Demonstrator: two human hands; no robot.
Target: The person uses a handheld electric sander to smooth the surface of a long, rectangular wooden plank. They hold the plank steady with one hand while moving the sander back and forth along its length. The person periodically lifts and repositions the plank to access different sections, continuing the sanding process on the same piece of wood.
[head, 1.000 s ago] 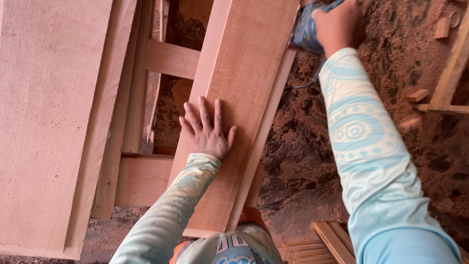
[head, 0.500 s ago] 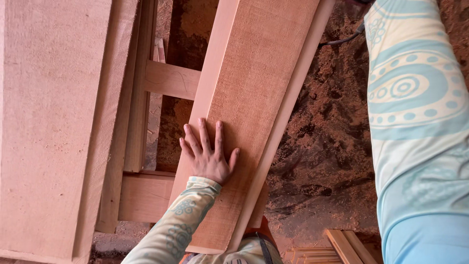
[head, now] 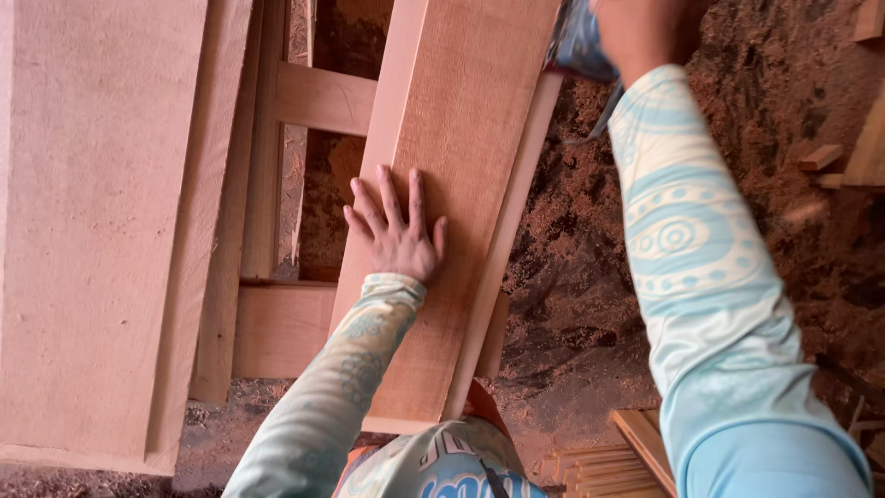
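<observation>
My left hand point(head: 396, 232) lies flat, fingers spread, on a long reddish wooden plank point(head: 466, 129) that rests across a timber frame. My right hand point(head: 645, 28) is at the top edge of the view, closed around a blue power tool point(head: 579, 44) that sits at the plank's right edge. A dark cord point(head: 599, 124) hangs down from the tool. Both arms wear pale sleeves with a blue pattern.
A wide pale board point(head: 92, 231) lies at the left on the frame's crossbars point(head: 323, 97). Sawdust covers the ground point(head: 590, 277) to the right. Offcuts point(head: 820, 157) lie at the right edge, and thin slats point(head: 636, 443) are stacked at the bottom.
Half a second ago my right hand and the tool were out of view past the top; now they are back in view at the plank's right edge. My left hand stays flat on the plank.
</observation>
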